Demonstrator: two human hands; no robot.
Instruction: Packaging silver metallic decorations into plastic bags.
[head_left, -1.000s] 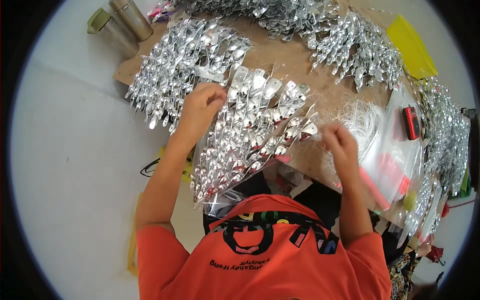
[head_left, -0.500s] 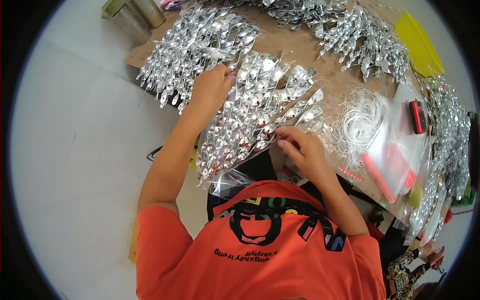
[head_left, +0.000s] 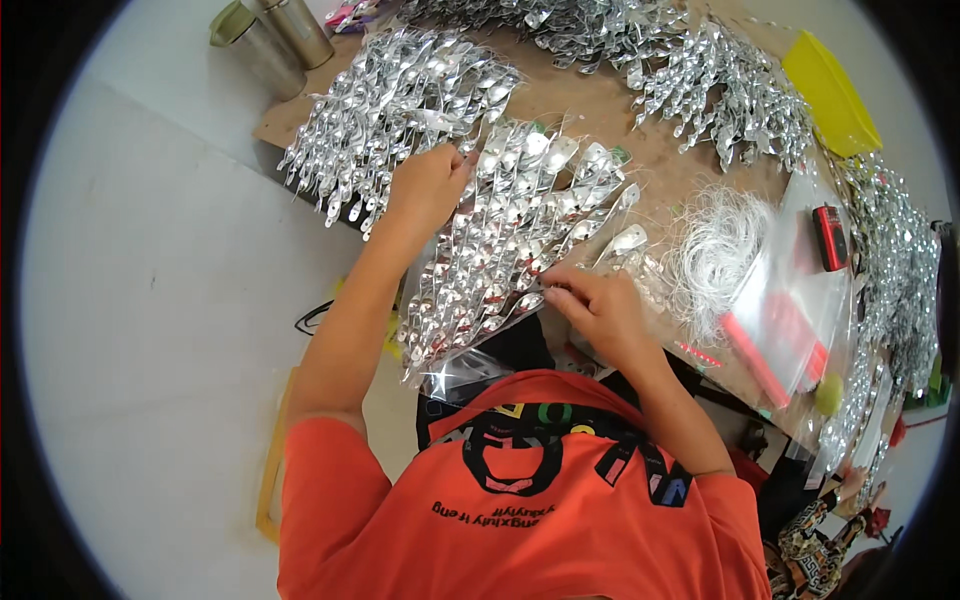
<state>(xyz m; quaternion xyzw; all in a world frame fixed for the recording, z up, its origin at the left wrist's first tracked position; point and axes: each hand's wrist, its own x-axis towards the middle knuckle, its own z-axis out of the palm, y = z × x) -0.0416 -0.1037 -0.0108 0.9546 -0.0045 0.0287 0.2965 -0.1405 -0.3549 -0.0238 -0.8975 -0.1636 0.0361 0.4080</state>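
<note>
Nearest was the wearer's orange-red T-shirt [head_left: 600, 530], a flap of clear plastic film [head_left: 462, 374] just beyond its collar, under the lower end of a fanned bundle of silver spiral-twist strands [head_left: 500, 230]. That bundle lay between the hands, partly over the table's near edge, its long axis slanting from the far right down toward the near left. Right hand [head_left: 610, 305] stood at its lower right side, thumb and forefinger drawn narrow, tips touching the outermost strand; could not tell whether it was pinched between them. From there the bundle lay leftward and away from the body. Left hand [head_left: 430, 190] sat curled at the opposite, upper left side; its fingertips were hidden, so what it gripped, if anything, could not be told. Hands thus faced each other across the strands, not end to end. A loose silver piece [head_left: 628, 242] lay just beyond the right hand, well nearer to it than to the left. Farther right: a coil of white thread [head_left: 715, 250] and a red-and-black handheld device [head_left: 829, 238]. Beyond the left hand, a second silver bundle [head_left: 400, 100] on the brown tabletop [head_left: 590, 110]; farther off, a green-lidded steel flask [head_left: 262, 55].
</note>
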